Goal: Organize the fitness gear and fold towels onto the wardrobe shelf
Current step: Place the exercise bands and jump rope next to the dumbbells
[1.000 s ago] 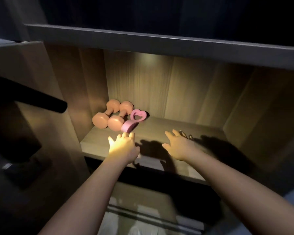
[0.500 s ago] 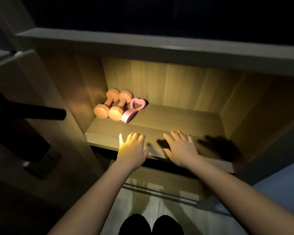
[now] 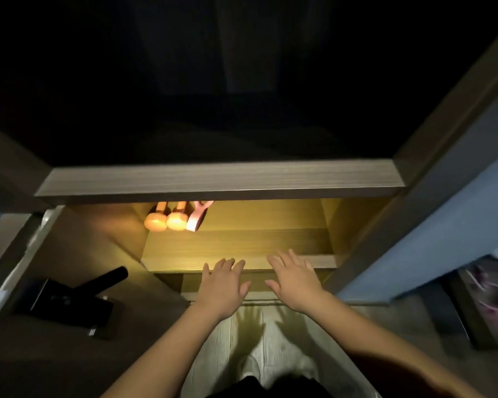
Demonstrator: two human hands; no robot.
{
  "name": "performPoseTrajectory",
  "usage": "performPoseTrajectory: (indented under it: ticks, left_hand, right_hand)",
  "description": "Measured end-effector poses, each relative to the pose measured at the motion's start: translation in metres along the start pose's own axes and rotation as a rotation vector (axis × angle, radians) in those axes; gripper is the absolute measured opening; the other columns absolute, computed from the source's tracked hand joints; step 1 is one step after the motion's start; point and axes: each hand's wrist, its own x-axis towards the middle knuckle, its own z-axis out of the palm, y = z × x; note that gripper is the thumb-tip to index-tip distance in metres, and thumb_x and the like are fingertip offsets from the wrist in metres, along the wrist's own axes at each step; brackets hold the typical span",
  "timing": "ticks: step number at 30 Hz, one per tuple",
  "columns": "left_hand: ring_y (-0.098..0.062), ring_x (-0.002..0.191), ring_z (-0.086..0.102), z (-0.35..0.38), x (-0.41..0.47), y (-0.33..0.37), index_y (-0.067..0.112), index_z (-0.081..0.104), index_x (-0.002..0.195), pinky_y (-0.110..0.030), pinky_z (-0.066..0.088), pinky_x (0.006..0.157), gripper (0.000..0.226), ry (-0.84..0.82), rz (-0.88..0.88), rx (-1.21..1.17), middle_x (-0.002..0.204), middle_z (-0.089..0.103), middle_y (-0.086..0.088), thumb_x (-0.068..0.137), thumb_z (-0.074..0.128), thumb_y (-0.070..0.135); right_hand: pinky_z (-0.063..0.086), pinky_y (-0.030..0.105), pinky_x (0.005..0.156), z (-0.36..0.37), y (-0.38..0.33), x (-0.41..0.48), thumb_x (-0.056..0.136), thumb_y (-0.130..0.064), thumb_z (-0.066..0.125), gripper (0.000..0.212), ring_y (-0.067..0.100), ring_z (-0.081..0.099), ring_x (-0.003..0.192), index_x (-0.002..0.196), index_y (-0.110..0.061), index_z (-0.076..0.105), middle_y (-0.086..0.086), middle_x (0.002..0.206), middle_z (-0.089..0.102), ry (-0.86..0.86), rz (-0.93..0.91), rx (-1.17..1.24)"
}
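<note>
Wardrobe interior seen from above. Left hand point(image 3: 223, 285) and right hand point(image 3: 295, 280), fingers spread and holding nothing, extend over the front edge of the lit shelf point(image 3: 242, 248). Two orange dumbbells point(image 3: 167, 219) and a pink grip ring point(image 3: 197, 218) lie side by side at its rear left, partly hidden by the upper shelf point(image 3: 219, 179).

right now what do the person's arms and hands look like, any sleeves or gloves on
No sleeves or gloves show. The left hand and right hand are bare. So are the left forearm and right forearm, as far as the frame reaches. No watch or ring is visible in the dim light.
</note>
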Motion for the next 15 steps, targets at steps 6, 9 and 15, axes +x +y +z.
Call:
performPoseTrajectory:
  ticks: [6,9,15]
  left_hand:
    - [-0.023,0.148,0.012,0.0,0.027,0.06,0.025,0.018,0.154,-0.051,0.01,0.119,0.059,-0.063,0.17,0.072,0.16,0.02,-0.004,0.102,0.031,0.048]
    - [-0.023,0.146,0.017,0.007,0.043,0.11,0.025,0.022,0.153,-0.051,0.013,0.118,0.057,-0.083,0.265,0.107,0.158,0.026,-0.004,0.101,0.032,0.048]
    - [-0.022,0.145,0.021,0.035,0.073,0.247,0.027,0.024,0.152,-0.049,0.016,0.118,0.057,-0.142,0.443,0.154,0.157,0.029,-0.002,0.1,0.034,0.048]
  right_hand:
    - [0.008,0.05,0.118,0.01,0.058,-0.027,0.1,-0.051,0.033,0.062,0.025,0.006,0.149,0.154,-0.028,0.013,0.005,0.162,0.011,0.032,0.164,0.074]
    - [0.01,0.051,0.118,0.017,0.106,-0.052,0.1,-0.051,0.034,0.062,0.026,0.008,0.149,0.154,-0.027,0.014,0.004,0.161,0.014,0.039,0.248,0.101]
    - [0.014,0.049,0.117,0.028,0.232,-0.116,0.099,-0.049,0.037,0.062,0.027,0.014,0.147,0.153,-0.025,0.018,0.008,0.16,0.018,0.062,0.416,0.156]
